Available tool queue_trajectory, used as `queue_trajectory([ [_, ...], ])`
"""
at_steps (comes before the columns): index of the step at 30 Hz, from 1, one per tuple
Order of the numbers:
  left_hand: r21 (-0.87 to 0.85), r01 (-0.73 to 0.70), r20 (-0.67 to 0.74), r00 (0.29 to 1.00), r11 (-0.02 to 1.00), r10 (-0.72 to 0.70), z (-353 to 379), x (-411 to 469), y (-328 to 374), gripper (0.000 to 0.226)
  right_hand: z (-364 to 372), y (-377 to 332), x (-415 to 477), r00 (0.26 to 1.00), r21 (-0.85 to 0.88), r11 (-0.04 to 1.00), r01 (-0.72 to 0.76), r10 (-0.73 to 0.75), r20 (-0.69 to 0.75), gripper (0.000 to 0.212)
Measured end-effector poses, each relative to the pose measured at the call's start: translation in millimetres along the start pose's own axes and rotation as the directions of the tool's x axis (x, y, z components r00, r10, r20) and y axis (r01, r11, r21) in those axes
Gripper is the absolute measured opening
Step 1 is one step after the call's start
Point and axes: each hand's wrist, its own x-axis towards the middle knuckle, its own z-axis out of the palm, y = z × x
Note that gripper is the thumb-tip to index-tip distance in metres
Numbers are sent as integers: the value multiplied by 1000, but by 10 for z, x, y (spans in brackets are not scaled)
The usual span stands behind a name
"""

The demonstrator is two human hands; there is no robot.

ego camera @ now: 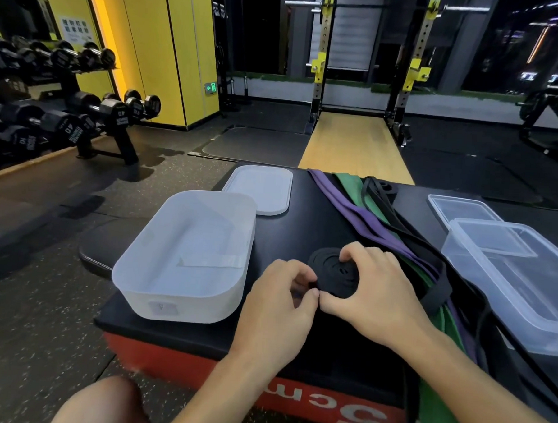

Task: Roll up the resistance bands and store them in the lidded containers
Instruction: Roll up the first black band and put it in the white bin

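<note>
A black resistance band (331,272) lies coiled into a flat spiral on the black box top (303,219). My left hand (279,305) pinches its near edge, and my right hand (374,284) curls over the coil's right side. Both grip the roll. To the right lie a purple band (345,208), a green band (353,189) and more black bands (435,294), all unrolled. An open white container (132,268) stands to the left, its lid (262,188) behind it. A clear container (524,308) stands at the right, with its clear lid (462,204) behind.
The box has a red side (325,404) printed with white characters. My knee (106,402) is at the bottom left. A dumbbell rack (66,109) stands far left, a squat rack (362,70) behind, with dark rubber floor around.
</note>
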Motion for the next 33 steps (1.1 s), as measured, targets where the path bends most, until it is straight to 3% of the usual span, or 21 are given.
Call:
queue_trajectory([
  [4,44,-134,-31,990,990,135,-298,-7,68,13,-73,-146,88,996,177,981,79,-71,-49,61],
  [8,207,-215,-111,964,954,241,-765,85,-29,6,-78,-434,187,987,240,958,157,-147,-56,58],
  [12,235,-18,-335,937,972,98,-1313,234,-335,11,-47,-818,330,973,262,942,210,-228,38,54],
  [16,224,163,-378,923,961,-68,-1589,312,-663,21,79,-1228,511,940,313,911,269,-319,119,50],
  [25,-174,250,-268,919,953,-290,-1630,348,-1045,55,480,-1793,781,858,186,914,361,-404,317,50],
  [29,-534,269,-213,875,802,-436,-1620,320,-1113,68,630,-1904,845,800,84,915,394,-386,460,49],
  [33,-691,246,-190,846,680,-498,-1585,308,-1120,64,832,-1927,875,759,-2,898,441,-371,534,52],
])
